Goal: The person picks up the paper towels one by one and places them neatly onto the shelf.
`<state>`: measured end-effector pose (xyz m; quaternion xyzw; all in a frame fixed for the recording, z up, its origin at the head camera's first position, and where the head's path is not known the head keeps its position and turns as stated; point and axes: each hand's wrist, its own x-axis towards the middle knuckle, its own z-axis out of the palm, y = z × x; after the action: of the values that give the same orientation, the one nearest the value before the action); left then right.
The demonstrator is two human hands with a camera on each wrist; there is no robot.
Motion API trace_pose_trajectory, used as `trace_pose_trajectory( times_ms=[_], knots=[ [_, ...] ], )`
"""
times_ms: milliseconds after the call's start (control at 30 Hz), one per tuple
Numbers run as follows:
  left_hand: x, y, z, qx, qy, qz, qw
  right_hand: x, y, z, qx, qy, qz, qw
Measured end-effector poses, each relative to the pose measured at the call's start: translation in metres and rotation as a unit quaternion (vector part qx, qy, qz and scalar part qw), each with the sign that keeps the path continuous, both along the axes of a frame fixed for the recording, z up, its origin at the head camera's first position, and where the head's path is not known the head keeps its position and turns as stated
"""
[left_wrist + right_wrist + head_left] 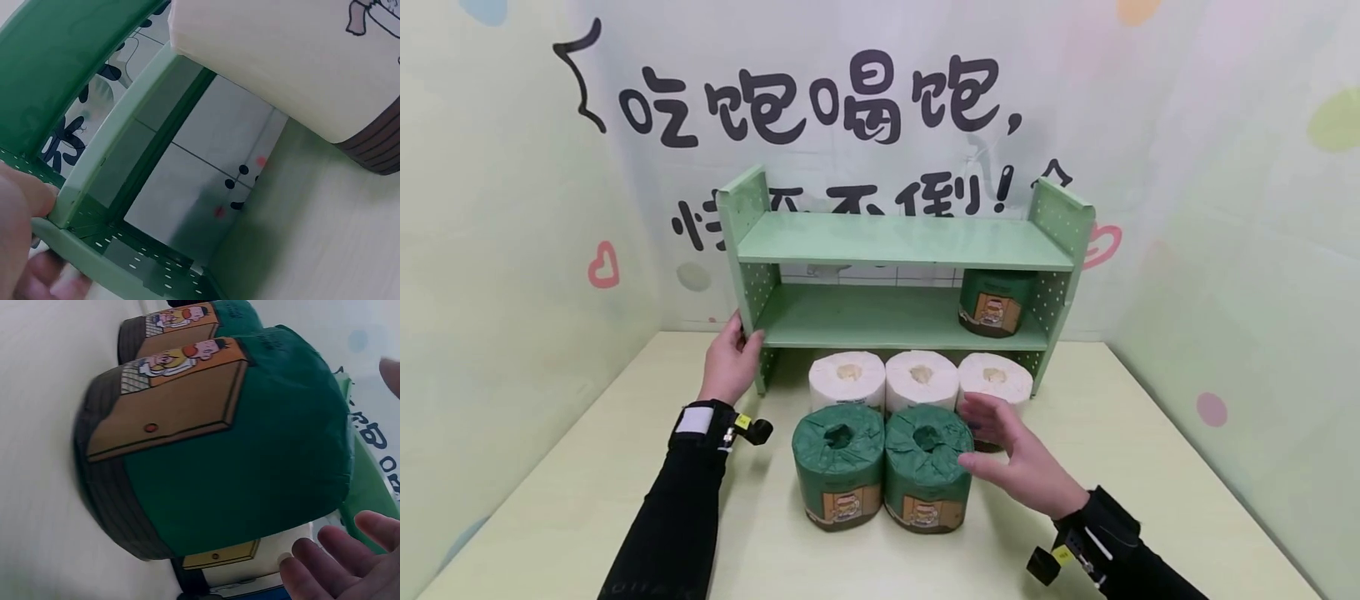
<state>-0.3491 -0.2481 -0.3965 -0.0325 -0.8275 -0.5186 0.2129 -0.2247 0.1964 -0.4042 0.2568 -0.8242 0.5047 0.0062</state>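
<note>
My left hand (pixel 728 363) grips the left side of a light green two-tier shelf (pixel 902 319), thumb on the front edge and fingers around the outside, as the left wrist view also shows. With fingers spread and nothing held, my right hand (pixel 1024 463) is beside the right green-wrapped toilet roll (pixel 928 483). Another green-wrapped roll (pixel 838 483) stands to its left. Behind them, three white-wrapped rolls stand in a row: one at left (pixel 847 379), one in the middle (pixel 921 379), and one at right (pixel 997 379), partly hidden by my right hand.
A green roll (pixel 996 302) sits on the lower tier at its right end. The upper tier (pixel 898 237) is bare. A pale tabletop (pixel 580 483) lies beneath everything, with a printed curtain (pixel 865 100) behind and at both sides.
</note>
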Motion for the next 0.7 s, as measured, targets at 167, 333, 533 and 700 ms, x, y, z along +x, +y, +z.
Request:
trace_pose_trajectory(
  times_ms=[167, 333, 533, 700],
  knots=[
    [0.000, 0.000, -0.002, 0.016, 0.001, -0.008, 0.9998, -0.003, -0.002, -0.010, 0.001, -0.006, 0.025, 1.000],
    [0.001, -0.002, -0.004, 0.020, -0.007, -0.015, 0.9997, -0.004, -0.004, -0.014, -0.008, -0.027, 0.041, 0.999],
    [0.000, -0.002, -0.005, 0.020, -0.014, -0.018, 0.9995, -0.002, -0.009, -0.020, -0.012, -0.054, 0.055, 0.997],
    [-0.001, -0.002, -0.004, 0.019, -0.013, -0.017, 0.9996, 0.001, -0.016, -0.026, -0.023, -0.089, 0.052, 0.994]
  ],
)
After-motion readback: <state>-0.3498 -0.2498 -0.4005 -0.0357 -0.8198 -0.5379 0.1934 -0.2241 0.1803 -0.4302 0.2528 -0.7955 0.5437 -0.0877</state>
